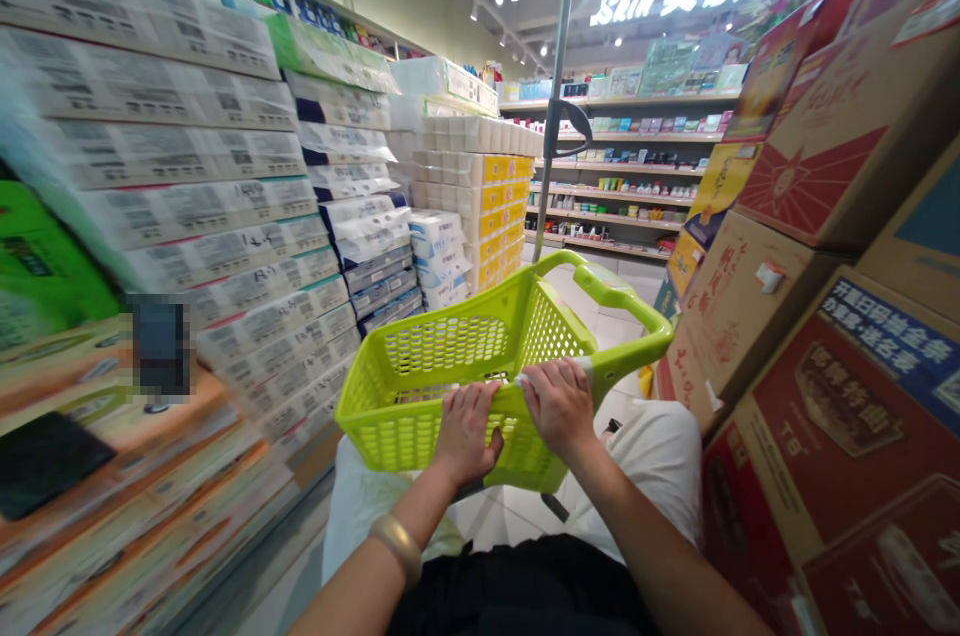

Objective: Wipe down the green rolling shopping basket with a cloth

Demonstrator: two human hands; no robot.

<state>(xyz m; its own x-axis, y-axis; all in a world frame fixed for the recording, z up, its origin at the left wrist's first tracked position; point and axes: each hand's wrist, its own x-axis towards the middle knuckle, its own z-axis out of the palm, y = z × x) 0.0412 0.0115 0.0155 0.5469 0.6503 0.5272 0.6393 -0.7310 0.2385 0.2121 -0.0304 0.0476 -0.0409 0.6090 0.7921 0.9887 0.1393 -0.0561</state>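
A lime-green plastic shopping cart [390, 436] with perforated walls stands right in front of me. My left hand [463, 436] is closed over the near rim, its thumb on the outer side. Close beside it on the right, my right hand [559, 408] also grips this rim, fingers curled inward over the edge. The cart's looped green handle [660, 331] extends to the right, and a metal pole [559, 66] with a dark hook-shaped fitting rises behind it. Little of the cart's underside shows.
Stacked paper packs [202, 156] line the left side, with orange packs [247, 486] lower down. Large cartons [787, 136] are piled close on the right. Product shelves [637, 163] stand at the back, beyond a tiled floor [611, 326].
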